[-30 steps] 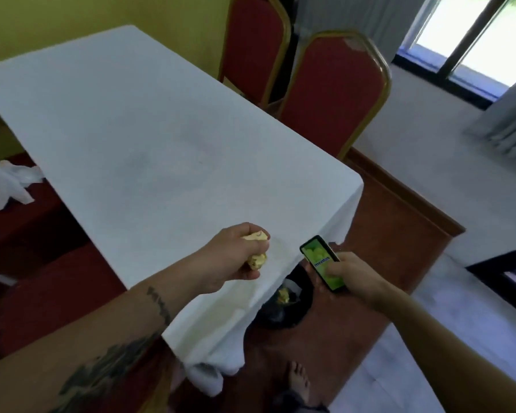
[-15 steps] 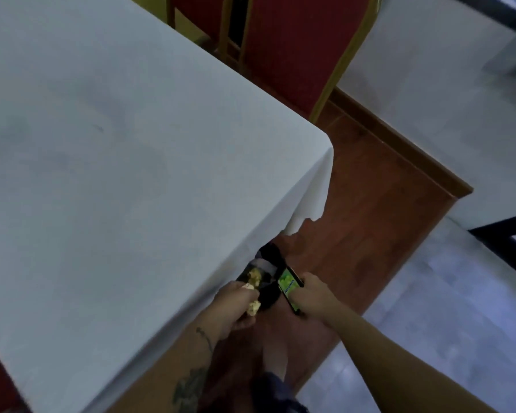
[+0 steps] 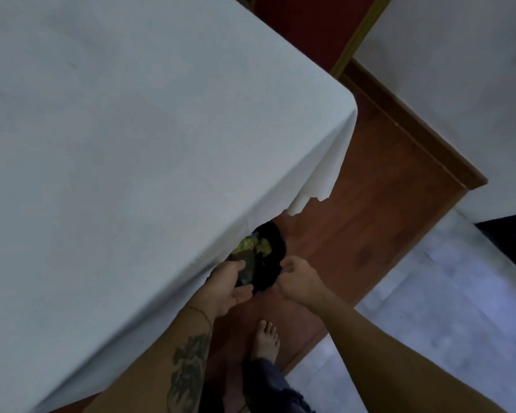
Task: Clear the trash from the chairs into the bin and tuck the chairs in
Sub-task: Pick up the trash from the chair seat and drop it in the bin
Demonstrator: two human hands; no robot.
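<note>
Worktop under white cloth now fills most of frame, upper left to centre; camera dipped lower than a second ago. Red chair with gold frame at top edge, not yet tucked by the look of it. Black bin at lower centre, half under cloth hem. Yellow crumpled trash now inside bin, no longer in grip. Left hand open, palm up, empty beside bin rim. Right hand loosely curled, green packet gone; cannot tell whether anything remains in it. Drop judged done; other chairs likely next.
</note>
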